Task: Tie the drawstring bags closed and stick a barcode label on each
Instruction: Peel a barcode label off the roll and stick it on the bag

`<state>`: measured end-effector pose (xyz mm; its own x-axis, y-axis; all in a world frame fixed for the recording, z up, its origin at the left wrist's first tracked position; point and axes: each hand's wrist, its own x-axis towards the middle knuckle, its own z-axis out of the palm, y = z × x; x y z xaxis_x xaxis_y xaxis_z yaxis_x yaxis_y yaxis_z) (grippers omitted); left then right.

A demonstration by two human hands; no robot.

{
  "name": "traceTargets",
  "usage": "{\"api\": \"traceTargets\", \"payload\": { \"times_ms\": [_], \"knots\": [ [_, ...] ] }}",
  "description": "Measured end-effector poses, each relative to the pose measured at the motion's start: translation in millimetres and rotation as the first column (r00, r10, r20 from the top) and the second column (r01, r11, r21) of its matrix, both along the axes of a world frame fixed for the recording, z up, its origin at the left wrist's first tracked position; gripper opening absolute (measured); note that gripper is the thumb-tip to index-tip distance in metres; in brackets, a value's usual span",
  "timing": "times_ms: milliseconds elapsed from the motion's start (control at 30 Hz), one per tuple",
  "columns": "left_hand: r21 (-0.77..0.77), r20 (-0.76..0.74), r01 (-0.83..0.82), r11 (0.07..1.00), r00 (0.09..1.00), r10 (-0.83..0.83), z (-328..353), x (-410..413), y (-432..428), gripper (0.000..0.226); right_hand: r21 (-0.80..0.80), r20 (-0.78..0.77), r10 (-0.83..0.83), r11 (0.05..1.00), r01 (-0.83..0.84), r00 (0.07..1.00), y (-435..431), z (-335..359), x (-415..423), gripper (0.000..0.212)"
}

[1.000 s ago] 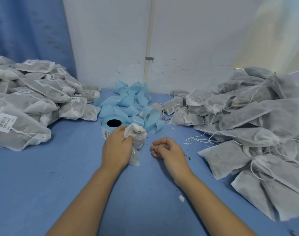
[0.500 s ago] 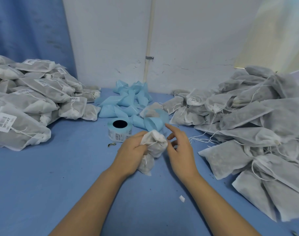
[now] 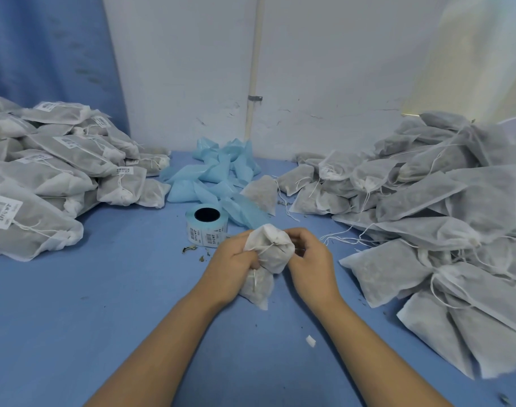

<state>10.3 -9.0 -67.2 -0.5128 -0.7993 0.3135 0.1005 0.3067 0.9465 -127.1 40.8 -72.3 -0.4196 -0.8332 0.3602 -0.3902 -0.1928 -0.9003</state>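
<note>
A white drawstring bag (image 3: 270, 254) stands scrunched between my hands at the centre of the blue table. My left hand (image 3: 231, 264) grips its gathered neck and the string that hangs below. My right hand (image 3: 308, 257) has its fingers curled against the bag's right side, pinching at the string there. A roll of barcode labels (image 3: 207, 227) stands just behind my left hand.
Labelled, tied bags (image 3: 54, 177) are piled at the left. Unlabelled bags (image 3: 427, 207) with loose strings are heaped at the right, reaching the front edge. Crumpled blue backing strips (image 3: 218, 174) lie by the wall. Small scraps (image 3: 310, 341) dot the blue table (image 3: 89, 318).
My right hand rose from the table and closed in on the bag's right side. Both hands and the bag shifted right, uncovering the label roll.
</note>
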Motion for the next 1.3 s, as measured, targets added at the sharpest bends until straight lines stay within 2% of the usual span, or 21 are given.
{"api": "traceTargets", "payload": {
  "times_ms": [167,267,333,467,700,967,1033,1100,1200,1300],
  "knots": [
    [-0.026,-0.029,-0.14,0.99,0.99,0.139,2,2,-1,0.028,0.001,0.021,-0.032,0.999,0.032,0.999,-4,-2,-1,0.012],
    [0.035,-0.051,-0.124,0.992,0.991,0.126,4,3,-2,0.03,0.007,0.04,-0.012,1.0,0.012,0.999,-4,-2,-1,0.016],
    [0.089,-0.057,-0.117,0.989,0.991,0.123,4,3,-3,0.022,0.023,0.055,0.015,1.0,-0.016,0.998,-5,-2,0,0.019],
    [0.182,-0.064,-0.124,0.975,0.988,0.138,4,4,-5,0.019,0.036,0.099,0.03,0.999,-0.034,0.995,-6,-1,-2,0.016],
    [0.251,-0.032,-0.155,0.955,0.985,0.168,8,6,-4,0.012,0.033,0.195,0.047,0.998,-0.055,0.98,-6,-1,-4,0.013],
    [0.31,-0.016,-0.185,0.933,0.98,0.199,10,7,-5,0.017,-0.003,0.265,0.078,0.997,-0.08,0.961,-4,3,-4,0.015],
    [0.331,-0.027,-0.19,0.925,0.977,0.21,9,7,-6,0.018,0.002,0.275,0.041,0.999,-0.044,0.961,-5,3,-5,0.013],
    [0.349,-0.047,-0.199,0.916,0.972,0.229,9,8,-7,0.023,0.008,0.288,-0.063,0.998,0.063,0.956,-6,2,-8,0.014],
    [0.345,-0.071,-0.226,0.911,0.962,0.265,7,7,-8,0.011,-0.021,0.381,-0.205,0.973,0.23,0.901,-6,1,-11,0.017],
    [0.274,-0.11,-0.254,0.928,0.95,0.292,6,6,-10,0.038,-0.093,0.455,-0.199,0.959,0.269,0.868,-3,5,-8,0.016]
  ]
}}
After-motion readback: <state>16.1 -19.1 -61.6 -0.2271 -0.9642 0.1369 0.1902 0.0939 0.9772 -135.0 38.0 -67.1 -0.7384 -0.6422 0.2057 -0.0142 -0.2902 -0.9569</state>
